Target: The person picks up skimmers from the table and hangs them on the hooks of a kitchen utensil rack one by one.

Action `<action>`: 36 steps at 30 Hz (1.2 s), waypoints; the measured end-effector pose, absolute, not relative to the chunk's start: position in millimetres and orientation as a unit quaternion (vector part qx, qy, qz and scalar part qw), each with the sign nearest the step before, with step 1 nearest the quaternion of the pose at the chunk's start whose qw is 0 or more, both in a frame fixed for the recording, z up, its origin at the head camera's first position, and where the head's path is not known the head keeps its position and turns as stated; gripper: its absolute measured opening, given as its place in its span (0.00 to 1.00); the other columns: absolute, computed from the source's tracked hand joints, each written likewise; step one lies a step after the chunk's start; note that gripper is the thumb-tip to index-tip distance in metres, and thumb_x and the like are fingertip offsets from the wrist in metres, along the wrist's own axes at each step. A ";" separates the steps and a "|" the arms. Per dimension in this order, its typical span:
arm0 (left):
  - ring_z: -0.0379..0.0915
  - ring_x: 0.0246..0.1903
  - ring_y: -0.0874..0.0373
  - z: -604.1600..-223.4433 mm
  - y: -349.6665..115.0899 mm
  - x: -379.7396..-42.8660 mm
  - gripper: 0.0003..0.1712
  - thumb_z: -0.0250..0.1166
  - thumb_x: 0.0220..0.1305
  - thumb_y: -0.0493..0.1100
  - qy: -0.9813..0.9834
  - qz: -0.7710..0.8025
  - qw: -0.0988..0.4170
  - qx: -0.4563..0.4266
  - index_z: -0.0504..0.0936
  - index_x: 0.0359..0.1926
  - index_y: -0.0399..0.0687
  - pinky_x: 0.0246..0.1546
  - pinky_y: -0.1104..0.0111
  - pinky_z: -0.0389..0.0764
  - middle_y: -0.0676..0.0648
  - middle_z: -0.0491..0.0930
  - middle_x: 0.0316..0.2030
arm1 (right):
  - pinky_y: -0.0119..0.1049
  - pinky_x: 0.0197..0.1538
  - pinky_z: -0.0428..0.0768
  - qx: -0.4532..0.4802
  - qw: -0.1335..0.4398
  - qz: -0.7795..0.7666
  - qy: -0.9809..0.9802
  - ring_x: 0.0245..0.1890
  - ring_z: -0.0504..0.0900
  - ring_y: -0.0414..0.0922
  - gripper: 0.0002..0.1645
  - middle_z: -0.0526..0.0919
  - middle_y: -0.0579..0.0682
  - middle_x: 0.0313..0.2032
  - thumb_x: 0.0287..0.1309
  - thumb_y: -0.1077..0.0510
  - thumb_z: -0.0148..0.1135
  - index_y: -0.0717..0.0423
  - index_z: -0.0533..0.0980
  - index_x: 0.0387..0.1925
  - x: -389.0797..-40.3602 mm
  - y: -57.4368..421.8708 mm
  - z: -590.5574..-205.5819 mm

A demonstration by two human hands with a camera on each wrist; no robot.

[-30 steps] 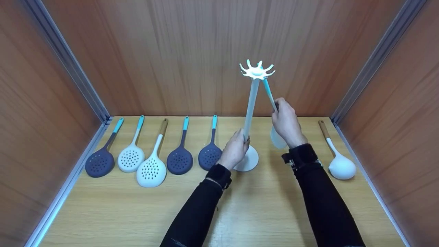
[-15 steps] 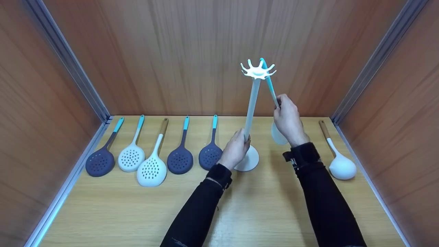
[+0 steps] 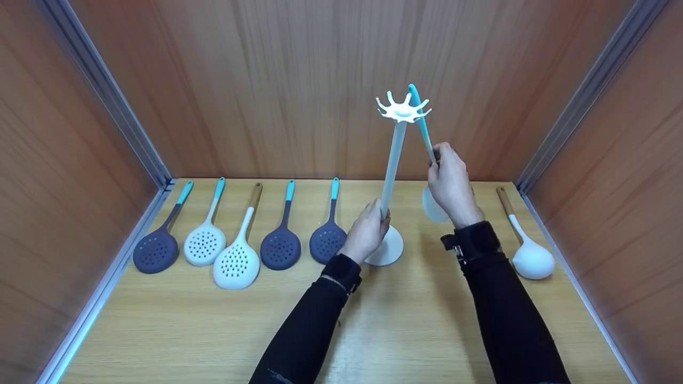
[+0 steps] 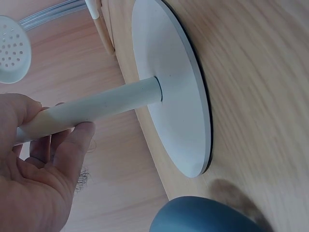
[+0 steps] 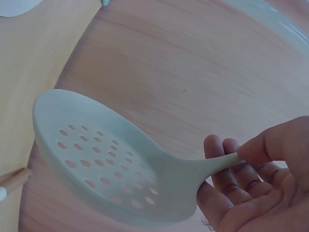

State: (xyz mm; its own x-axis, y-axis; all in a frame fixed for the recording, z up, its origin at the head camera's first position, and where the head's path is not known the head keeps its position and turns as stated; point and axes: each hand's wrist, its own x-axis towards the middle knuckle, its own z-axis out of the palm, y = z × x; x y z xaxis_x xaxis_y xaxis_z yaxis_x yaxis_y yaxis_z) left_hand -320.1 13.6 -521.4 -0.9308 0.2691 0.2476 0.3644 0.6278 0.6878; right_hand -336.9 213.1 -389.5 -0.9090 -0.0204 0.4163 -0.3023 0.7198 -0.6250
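Observation:
My left hand (image 3: 365, 232) grips the pole of a white utensil stand (image 3: 394, 165), which stands upright on a round base (image 4: 169, 87). Several curved hooks ring the stand's top. My right hand (image 3: 452, 186) pinches a white skimmer (image 5: 101, 150) by its neck, thumb on one side and fingers on the other. The skimmer's perforated head points down in the air. Its turquoise handle (image 3: 424, 130) leans up behind the hooks, with the tip above them. Part of the skimmer's head is hidden behind my right hand in the head view.
Left of the stand lie dark skimmers (image 3: 156, 250) (image 3: 280, 248) (image 3: 327, 241) and white skimmers (image 3: 204, 244) (image 3: 236, 265). A white ladle (image 3: 532, 260) with a wooden handle lies at the right. Wood panels (image 3: 299, 90) enclose the table (image 3: 213, 336) at the back and sides.
My right hand has moved slightly up and to the right with the skimmer. The handle's tip has risen from behind the hooks to above them. My left hand stays on the pole.

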 end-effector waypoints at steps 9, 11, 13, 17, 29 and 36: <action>0.90 0.61 0.44 -522.0 14.7 -322.2 0.06 0.60 0.93 0.39 -0.902 -0.392 0.058 -0.172 0.77 0.62 0.44 0.66 0.49 0.94 0.41 0.85 0.57 | 0.63 0.68 0.90 0.091 0.206 0.362 -0.905 0.61 0.87 0.63 0.16 0.85 0.69 0.59 0.87 0.73 0.48 0.71 0.75 0.67 -334.7 210.1 -386.6; 0.90 0.61 0.44 -522.0 14.9 -322.0 0.06 0.61 0.92 0.39 -0.902 -0.392 0.059 -0.172 0.77 0.61 0.44 0.65 0.49 0.94 0.40 0.85 0.57 | 0.63 0.68 0.91 0.090 0.205 0.363 -0.904 0.61 0.87 0.63 0.17 0.85 0.69 0.59 0.87 0.73 0.49 0.71 0.75 0.67 -334.3 209.6 -386.4; 0.90 0.61 0.43 -522.1 14.7 -321.4 0.06 0.61 0.92 0.38 -0.900 -0.391 0.067 -0.178 0.77 0.61 0.43 0.66 0.48 0.94 0.40 0.86 0.56 | 0.63 0.68 0.91 0.092 0.209 0.361 -0.904 0.61 0.88 0.64 0.17 0.85 0.69 0.59 0.87 0.73 0.48 0.71 0.75 0.67 -333.4 209.1 -385.9; 0.90 0.61 0.41 -523.0 13.9 -320.5 0.07 0.62 0.91 0.37 -0.896 -0.391 0.085 -0.190 0.77 0.61 0.42 0.66 0.46 0.94 0.38 0.86 0.56 | 0.62 0.66 0.91 0.098 0.217 0.358 -0.903 0.61 0.88 0.65 0.17 0.85 0.70 0.59 0.87 0.73 0.48 0.72 0.75 0.68 -332.3 208.5 -385.0; 0.90 0.58 0.42 -524.3 13.7 -320.6 0.06 0.62 0.91 0.36 -0.894 -0.393 0.091 -0.192 0.77 0.60 0.41 0.63 0.47 0.95 0.38 0.86 0.55 | 0.63 0.67 0.90 0.109 0.227 0.350 -0.902 0.62 0.88 0.67 0.17 0.84 0.71 0.59 0.87 0.74 0.48 0.73 0.75 0.68 -331.4 208.4 -383.8; 0.90 0.58 0.44 -524.1 15.1 -322.8 0.06 0.60 0.92 0.38 -0.896 -0.398 0.073 -0.181 0.77 0.61 0.43 0.63 0.49 0.95 0.40 0.85 0.55 | 0.63 0.68 0.91 0.107 0.230 0.348 -0.902 0.63 0.88 0.67 0.17 0.84 0.71 0.59 0.87 0.75 0.47 0.73 0.75 0.67 -332.0 208.0 -384.6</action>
